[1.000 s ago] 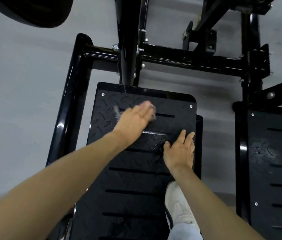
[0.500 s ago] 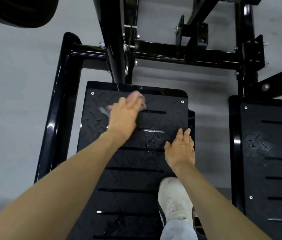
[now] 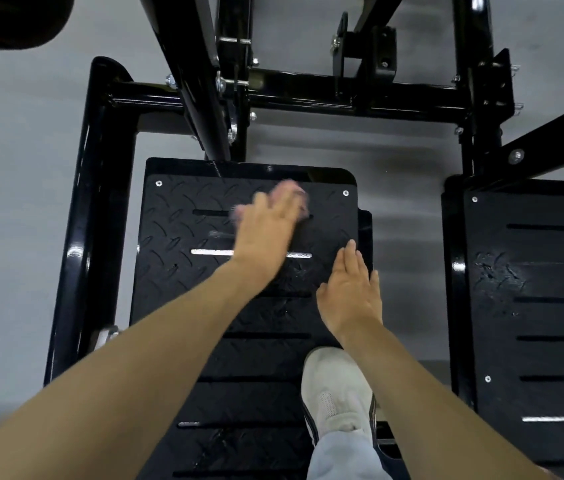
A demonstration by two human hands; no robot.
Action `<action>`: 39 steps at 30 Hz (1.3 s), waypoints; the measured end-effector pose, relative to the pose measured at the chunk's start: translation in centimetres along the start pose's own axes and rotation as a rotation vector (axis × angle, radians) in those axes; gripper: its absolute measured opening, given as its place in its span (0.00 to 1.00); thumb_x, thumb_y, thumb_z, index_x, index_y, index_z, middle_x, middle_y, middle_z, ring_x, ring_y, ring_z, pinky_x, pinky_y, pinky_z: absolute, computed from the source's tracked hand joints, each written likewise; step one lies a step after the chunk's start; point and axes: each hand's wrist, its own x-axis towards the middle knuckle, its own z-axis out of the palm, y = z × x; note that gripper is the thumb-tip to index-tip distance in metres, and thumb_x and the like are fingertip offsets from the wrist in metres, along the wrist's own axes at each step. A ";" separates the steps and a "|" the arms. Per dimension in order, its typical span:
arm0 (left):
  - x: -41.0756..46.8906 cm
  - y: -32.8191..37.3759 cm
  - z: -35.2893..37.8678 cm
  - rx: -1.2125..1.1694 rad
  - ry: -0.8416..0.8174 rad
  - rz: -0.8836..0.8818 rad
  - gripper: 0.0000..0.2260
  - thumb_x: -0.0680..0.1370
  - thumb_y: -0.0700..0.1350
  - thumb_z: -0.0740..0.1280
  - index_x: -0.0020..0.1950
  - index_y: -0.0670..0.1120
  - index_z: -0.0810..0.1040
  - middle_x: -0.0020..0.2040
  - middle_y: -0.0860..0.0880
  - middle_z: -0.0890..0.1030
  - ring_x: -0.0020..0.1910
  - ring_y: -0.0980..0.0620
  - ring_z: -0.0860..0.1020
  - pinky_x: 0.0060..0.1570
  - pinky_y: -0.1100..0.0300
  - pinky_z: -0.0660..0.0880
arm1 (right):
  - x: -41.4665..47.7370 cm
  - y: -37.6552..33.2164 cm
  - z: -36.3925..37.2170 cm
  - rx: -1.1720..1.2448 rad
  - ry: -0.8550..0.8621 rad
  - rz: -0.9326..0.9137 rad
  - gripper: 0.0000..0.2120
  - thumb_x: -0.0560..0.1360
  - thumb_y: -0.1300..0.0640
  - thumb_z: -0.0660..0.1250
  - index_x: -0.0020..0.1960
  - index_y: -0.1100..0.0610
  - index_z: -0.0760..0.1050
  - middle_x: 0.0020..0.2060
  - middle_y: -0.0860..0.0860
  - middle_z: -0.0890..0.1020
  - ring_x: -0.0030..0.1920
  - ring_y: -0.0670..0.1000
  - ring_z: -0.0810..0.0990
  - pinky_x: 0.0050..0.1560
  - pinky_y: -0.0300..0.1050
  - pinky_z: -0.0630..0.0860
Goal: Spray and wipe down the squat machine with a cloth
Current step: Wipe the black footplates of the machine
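The squat machine's black diamond-tread footplate fills the middle of the view. My left hand lies flat on its upper part, fingers straight, pressing a pale cloth that shows, blurred, past the fingertips. My right hand rests flat on the plate's right side with straight fingers and holds nothing. No spray bottle is in view.
A second black footplate lies to the right. Black frame tubes run along the left and across the back. My white shoe stands on the near footplate. Grey floor surrounds the machine.
My left hand has swept the cloth left and then back right across the top of the footplate. My right hand has stayed flat in place.
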 end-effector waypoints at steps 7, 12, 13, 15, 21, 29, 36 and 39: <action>2.8 -4.5 -1.8 0.229 0.030 0.422 0.41 0.73 0.31 0.65 0.78 0.49 0.46 0.78 0.51 0.43 0.59 0.46 0.65 0.61 0.52 0.68 | 0.0 0.3 0.2 0.027 0.024 -0.011 0.34 0.81 0.53 0.55 0.77 0.62 0.37 0.76 0.54 0.36 0.77 0.52 0.40 0.77 0.52 0.43; 2.1 -0.2 -1.5 -0.012 0.003 -0.011 0.37 0.73 0.35 0.65 0.77 0.51 0.51 0.78 0.52 0.50 0.58 0.45 0.65 0.55 0.51 0.67 | -0.2 0.6 0.3 0.055 0.067 -0.023 0.33 0.80 0.55 0.56 0.78 0.62 0.43 0.77 0.57 0.44 0.77 0.54 0.48 0.77 0.50 0.48; 2.0 1.4 -1.4 -0.067 0.006 0.043 0.36 0.73 0.35 0.64 0.76 0.52 0.54 0.78 0.52 0.52 0.57 0.45 0.65 0.53 0.51 0.67 | -0.2 0.4 0.2 0.069 0.087 -0.013 0.31 0.80 0.56 0.57 0.77 0.63 0.48 0.76 0.57 0.49 0.76 0.55 0.52 0.76 0.50 0.51; 1.5 4.1 -1.1 -0.110 -0.007 0.269 0.30 0.75 0.37 0.61 0.75 0.53 0.57 0.76 0.52 0.55 0.56 0.44 0.66 0.52 0.51 0.65 | -0.1 0.2 0.1 0.096 0.135 0.009 0.25 0.79 0.58 0.58 0.73 0.64 0.59 0.72 0.56 0.59 0.71 0.54 0.61 0.74 0.49 0.58; 4.0 2.8 -1.6 0.018 0.085 0.266 0.33 0.74 0.34 0.65 0.76 0.47 0.56 0.77 0.50 0.51 0.58 0.44 0.66 0.55 0.51 0.68 | -0.5 1.4 0.2 0.060 0.178 0.056 0.24 0.80 0.58 0.54 0.74 0.64 0.57 0.66 0.55 0.65 0.64 0.53 0.67 0.64 0.46 0.67; 2.1 5.6 -1.4 0.040 0.016 0.541 0.32 0.73 0.31 0.61 0.75 0.51 0.59 0.76 0.52 0.55 0.52 0.45 0.67 0.51 0.49 0.69 | -0.6 1.5 -0.5 -0.003 0.087 0.173 0.29 0.78 0.55 0.61 0.73 0.66 0.55 0.66 0.56 0.63 0.64 0.54 0.65 0.60 0.46 0.70; 3.7 2.6 -1.9 0.126 0.032 0.211 0.37 0.75 0.38 0.65 0.78 0.47 0.48 0.78 0.49 0.47 0.61 0.42 0.65 0.59 0.49 0.68 | -1.0 1.5 0.4 -0.031 0.070 0.171 0.31 0.78 0.57 0.60 0.74 0.67 0.51 0.68 0.58 0.61 0.65 0.54 0.65 0.61 0.47 0.71; 1.7 5.0 -1.6 0.068 -0.004 0.074 0.36 0.76 0.40 0.64 0.78 0.44 0.46 0.78 0.47 0.50 0.60 0.42 0.65 0.56 0.49 0.68 | -0.9 1.4 0.4 -0.029 0.064 0.180 0.35 0.78 0.56 0.61 0.75 0.68 0.46 0.71 0.59 0.58 0.68 0.55 0.63 0.62 0.48 0.70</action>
